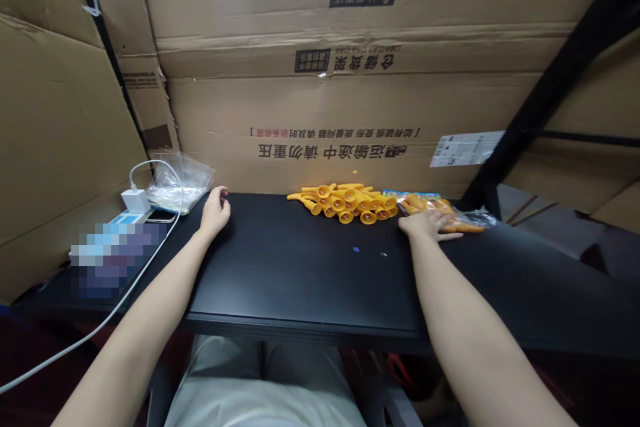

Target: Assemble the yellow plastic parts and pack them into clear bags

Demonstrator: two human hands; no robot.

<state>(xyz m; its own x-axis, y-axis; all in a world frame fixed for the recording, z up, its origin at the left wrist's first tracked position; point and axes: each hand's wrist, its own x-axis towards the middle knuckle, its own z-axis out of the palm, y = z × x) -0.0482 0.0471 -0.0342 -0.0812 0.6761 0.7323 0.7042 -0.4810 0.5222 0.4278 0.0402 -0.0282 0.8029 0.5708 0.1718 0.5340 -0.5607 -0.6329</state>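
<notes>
My right hand (429,224) lies over a clear plastic bag (470,218) of orange pieces at the back right of the black table. Its fingers are spread, and they press on the bag rather than wrap round it. Left of that bag is a pile of yellow-orange plastic pipe-shaped toys (345,201) with thin stems and flared, cup-like ends, most of them facing me. On the left, my left hand (215,212) rests on its side on the table, fingers loosely curved, thumb apart, nothing visible in it. Crumpled clear plastic bags (180,180) lie just beyond it.
A white charger (136,201) with a white cable (150,265) stands by a phone (161,217) at the left. Cardboard (325,100) walls off the back. A small blue bit (356,249) lies on the black table (300,280). A dark metal post (540,87) rises at right.
</notes>
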